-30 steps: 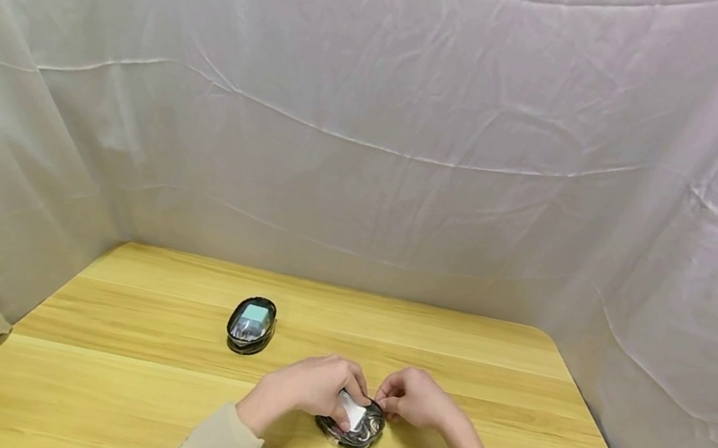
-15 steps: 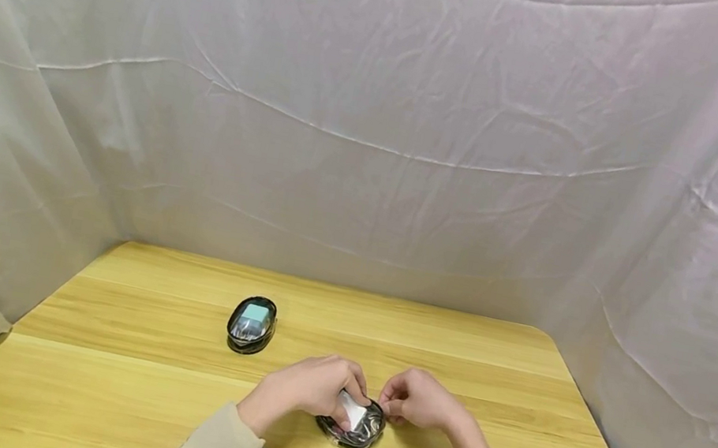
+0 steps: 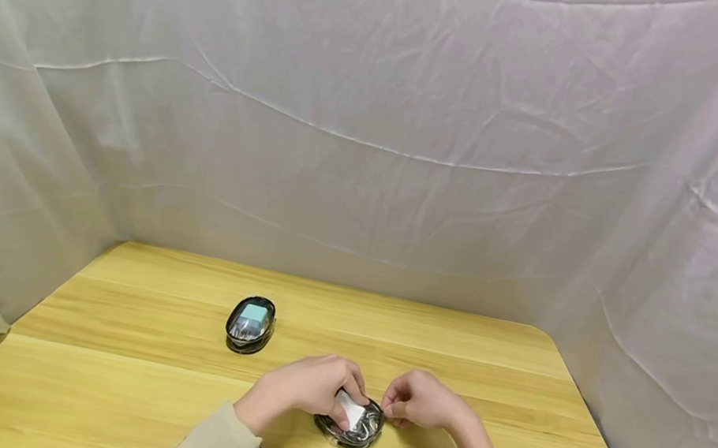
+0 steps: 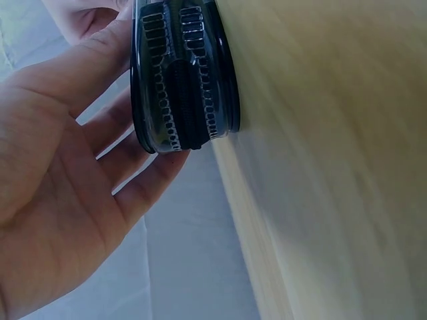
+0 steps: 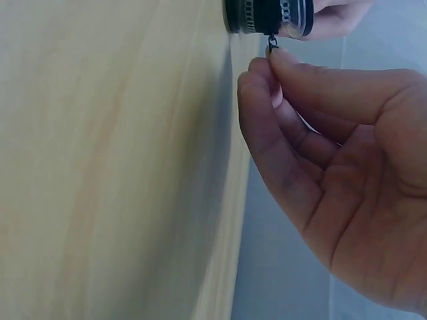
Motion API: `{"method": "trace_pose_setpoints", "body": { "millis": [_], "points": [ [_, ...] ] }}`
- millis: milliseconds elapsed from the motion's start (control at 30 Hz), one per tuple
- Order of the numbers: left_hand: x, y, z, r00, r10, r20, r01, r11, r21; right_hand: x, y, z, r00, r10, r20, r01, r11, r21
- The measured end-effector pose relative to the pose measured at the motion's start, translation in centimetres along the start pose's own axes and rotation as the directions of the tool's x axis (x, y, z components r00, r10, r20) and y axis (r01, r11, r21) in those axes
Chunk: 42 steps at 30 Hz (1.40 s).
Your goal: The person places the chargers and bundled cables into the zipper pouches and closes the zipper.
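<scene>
An oval clear zip pouch (image 3: 369, 428) with black trim lies on the table in front of me, a white item showing through its top. My left hand (image 3: 310, 389) grips it from the left, thumb on top and fingers on the far side. The left wrist view shows the zipper (image 4: 183, 87) running along the pouch's side wall. At the right end, my right hand (image 3: 423, 400) pinches the small zipper pull (image 5: 272, 44) between thumb and forefinger. The pull is mostly hidden in the fingertips.
A second clear oval pouch (image 3: 250, 327) with black trim and a light-blue item inside sits farther back on the left. The wooden table (image 3: 153, 412) is bordered by pale fabric (image 3: 371, 194) at the back and sides.
My right hand has shifted slightly right over the last second, still pinching by the pouch's right end. The left hand and the pouch stay nearly in place.
</scene>
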<state>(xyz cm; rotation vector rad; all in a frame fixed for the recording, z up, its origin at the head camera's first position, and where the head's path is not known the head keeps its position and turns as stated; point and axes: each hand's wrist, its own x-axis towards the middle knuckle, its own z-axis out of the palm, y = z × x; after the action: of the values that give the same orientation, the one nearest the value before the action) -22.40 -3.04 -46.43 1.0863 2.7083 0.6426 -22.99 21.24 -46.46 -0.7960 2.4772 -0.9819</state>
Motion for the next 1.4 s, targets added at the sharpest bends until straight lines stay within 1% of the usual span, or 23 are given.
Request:
{"method": "trace_pose_setpoints", "body": {
  "millis": [233,433,567,667,800,900,1000,1200,1400],
  "points": [
    [-0.2,-0.2,-0.3,1.0,0.02,-0.001,-0.02,0.999,0.042,0.3,0.2,0.4,0.998,0.037,-0.054,-0.038,0.999,-0.002],
    [-0.4,-0.3,-0.7,1.0,0.009,0.003,-0.009,0.998,0.059,0.6,0.4,1.0,0.994,0.037,-0.106,-0.036,0.999,0.008],
    [-0.5,-0.2,-0.9,1.0,0.012,0.001,-0.012,0.997,0.072,0.7,0.3,1.1,0.992,0.042,-0.12,-0.04,0.999,0.025],
    [-0.4,0.0,-0.9,0.999,0.041,-0.001,-0.04,0.994,0.101,0.7,0.2,1.1,0.992,0.043,-0.12,-0.04,0.999,0.027],
    [-0.3,0.4,-0.8,0.995,0.096,-0.002,-0.095,0.989,0.117,0.7,0.2,1.1,0.993,0.034,-0.117,-0.032,0.999,0.015],
    [-0.2,0.7,-0.6,0.992,0.13,0.005,-0.129,0.986,0.108,0.7,0.2,1.1,0.993,0.033,-0.118,-0.032,0.999,0.005],
    [-0.1,0.7,-0.4,0.99,0.139,0.017,-0.14,0.985,0.103,0.8,0.3,1.0,0.992,0.034,-0.118,-0.035,0.999,-0.005],
    [0.1,0.4,0.1,0.992,0.125,0.023,-0.126,0.988,0.09,0.8,0.4,1.0,0.993,0.039,-0.114,-0.039,0.999,0.003],
    [0.3,0.0,0.3,0.991,0.136,0.005,-0.136,0.99,0.033,0.7,0.5,1.0,0.994,0.03,-0.105,-0.03,1.0,0.007]
  ]
}}
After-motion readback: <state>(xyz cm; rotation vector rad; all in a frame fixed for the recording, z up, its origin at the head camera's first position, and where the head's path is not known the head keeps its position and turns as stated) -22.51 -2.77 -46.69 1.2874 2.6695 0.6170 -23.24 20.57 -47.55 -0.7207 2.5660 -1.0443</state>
